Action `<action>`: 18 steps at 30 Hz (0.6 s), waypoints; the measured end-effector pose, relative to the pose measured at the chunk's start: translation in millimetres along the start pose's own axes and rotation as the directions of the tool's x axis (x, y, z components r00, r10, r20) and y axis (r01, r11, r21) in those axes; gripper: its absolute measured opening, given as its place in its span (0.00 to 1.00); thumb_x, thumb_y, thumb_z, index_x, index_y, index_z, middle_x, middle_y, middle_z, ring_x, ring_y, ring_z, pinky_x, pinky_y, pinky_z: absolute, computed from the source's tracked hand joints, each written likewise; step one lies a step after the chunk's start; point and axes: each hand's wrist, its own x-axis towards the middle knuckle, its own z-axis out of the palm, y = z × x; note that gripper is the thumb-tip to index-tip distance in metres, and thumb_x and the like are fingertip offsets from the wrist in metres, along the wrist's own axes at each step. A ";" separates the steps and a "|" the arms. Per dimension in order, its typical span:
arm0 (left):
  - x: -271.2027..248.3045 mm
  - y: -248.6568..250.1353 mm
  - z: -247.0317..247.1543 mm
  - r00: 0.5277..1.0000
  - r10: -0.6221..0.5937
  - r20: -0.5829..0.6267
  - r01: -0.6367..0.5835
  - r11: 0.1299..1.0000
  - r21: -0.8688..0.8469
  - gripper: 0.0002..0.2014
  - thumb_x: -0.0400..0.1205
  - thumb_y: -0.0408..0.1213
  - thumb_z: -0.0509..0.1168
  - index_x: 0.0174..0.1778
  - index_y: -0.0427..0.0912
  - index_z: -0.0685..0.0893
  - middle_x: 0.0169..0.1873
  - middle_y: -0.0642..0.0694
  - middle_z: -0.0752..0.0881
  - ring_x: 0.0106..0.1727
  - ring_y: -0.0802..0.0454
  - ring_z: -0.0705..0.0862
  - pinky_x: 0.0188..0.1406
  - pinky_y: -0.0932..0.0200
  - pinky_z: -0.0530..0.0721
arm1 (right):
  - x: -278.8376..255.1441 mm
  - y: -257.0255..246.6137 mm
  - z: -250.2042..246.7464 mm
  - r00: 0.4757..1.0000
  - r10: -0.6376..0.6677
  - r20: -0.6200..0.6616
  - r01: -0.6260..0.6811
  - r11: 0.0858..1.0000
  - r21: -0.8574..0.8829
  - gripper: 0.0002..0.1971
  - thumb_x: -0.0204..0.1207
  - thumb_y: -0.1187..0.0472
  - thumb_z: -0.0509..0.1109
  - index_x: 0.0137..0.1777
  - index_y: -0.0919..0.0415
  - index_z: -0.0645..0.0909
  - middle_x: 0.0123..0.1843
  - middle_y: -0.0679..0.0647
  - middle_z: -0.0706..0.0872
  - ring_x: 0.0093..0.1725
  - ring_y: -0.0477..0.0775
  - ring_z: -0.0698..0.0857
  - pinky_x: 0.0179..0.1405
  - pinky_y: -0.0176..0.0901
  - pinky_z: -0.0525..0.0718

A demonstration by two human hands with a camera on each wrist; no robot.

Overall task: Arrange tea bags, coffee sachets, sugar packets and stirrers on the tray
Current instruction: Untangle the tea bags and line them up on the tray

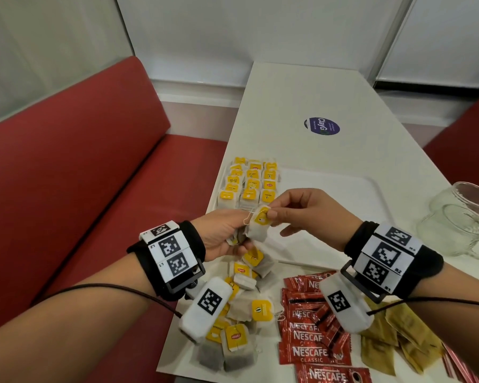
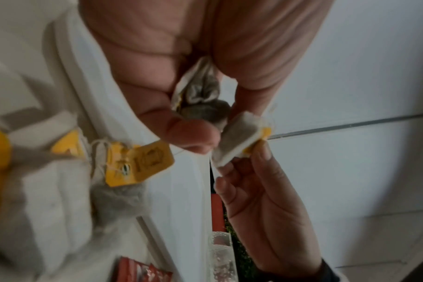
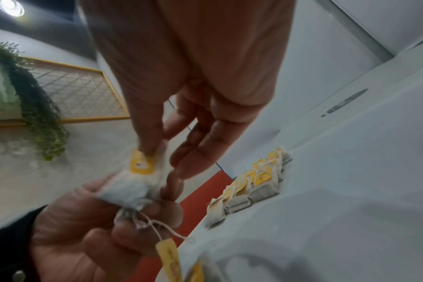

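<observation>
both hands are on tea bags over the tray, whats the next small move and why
Probably the right hand lifts its pinched tea bag clear of the left hand's bunch and sets it beside the rows already on the tray, which fill only the left end.

Tea bags [image 1: 256,230] matt porous paper; coffee sachets [image 1: 310,352] glossy foil; mugs [image 1: 465,219] clear glass; table [image 1: 329,106] smooth.

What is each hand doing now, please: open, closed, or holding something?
Left hand: closed, gripping a bunch of tea bags.
Right hand: thumb and forefinger pinch one tea bag by its yellow tag; other fingers relaxed.
</observation>
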 end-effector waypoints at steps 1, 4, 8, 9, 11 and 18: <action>0.9 0.5 -1.5 0.999 0.007 -0.033 -0.007 1.000 -0.004 0.16 0.82 0.48 0.62 0.49 0.37 0.82 0.31 0.43 0.78 0.23 0.55 0.79 0.18 0.66 0.76 | 2.1 0.6 -0.7 1.000 0.021 -0.023 -0.021 1.000 0.018 0.01 0.74 0.66 0.74 0.44 0.63 0.85 0.41 0.59 0.89 0.36 0.49 0.87 0.37 0.40 0.87; 3.0 2.7 -5.5 0.999 0.008 -0.043 -0.008 1.000 -0.005 0.23 0.79 0.57 0.62 0.48 0.37 0.82 0.29 0.42 0.77 0.23 0.53 0.79 0.19 0.65 0.78 | 7.8 5.4 -2.0 0.996 0.054 -0.071 -0.054 0.999 -0.002 0.05 0.73 0.67 0.75 0.48 0.66 0.86 0.38 0.61 0.88 0.32 0.50 0.86 0.35 0.39 0.87; 4.4 0.3 -7.3 0.999 0.047 -0.026 -0.044 0.991 0.126 0.08 0.79 0.37 0.69 0.36 0.42 0.79 0.26 0.45 0.75 0.23 0.56 0.78 0.19 0.67 0.77 | 12.8 9.6 -0.3 0.996 0.060 -0.067 -0.060 0.998 0.007 0.08 0.73 0.67 0.75 0.52 0.64 0.88 0.34 0.56 0.87 0.31 0.47 0.85 0.37 0.37 0.88; 5.9 -1.5 -8.4 0.998 0.048 -0.033 -0.043 0.991 0.130 0.08 0.79 0.35 0.69 0.35 0.42 0.79 0.27 0.44 0.75 0.23 0.56 0.78 0.19 0.67 0.77 | 14.5 9.6 -0.5 0.996 0.070 -0.055 -0.069 0.997 0.020 0.08 0.73 0.69 0.74 0.52 0.63 0.89 0.33 0.54 0.87 0.31 0.45 0.84 0.37 0.36 0.88; 9.1 -3.9 -12.9 0.995 0.056 -0.079 -0.047 0.993 0.112 0.07 0.79 0.37 0.69 0.37 0.42 0.80 0.27 0.45 0.75 0.24 0.55 0.78 0.19 0.66 0.77 | 21.5 9.4 -2.6 0.994 0.087 -0.072 -0.086 0.996 0.010 0.08 0.74 0.70 0.74 0.51 0.62 0.89 0.34 0.54 0.87 0.30 0.45 0.84 0.37 0.35 0.88; 11.3 2.5 -39.2 0.971 0.074 -0.229 -0.080 0.997 -0.018 0.09 0.80 0.40 0.66 0.50 0.37 0.84 0.30 0.44 0.77 0.24 0.53 0.78 0.20 0.64 0.77 | 61.1 13.5 0.6 0.989 0.124 -0.086 -0.141 0.962 -0.234 0.06 0.74 0.69 0.74 0.44 0.57 0.88 0.36 0.57 0.88 0.28 0.44 0.85 0.36 0.35 0.88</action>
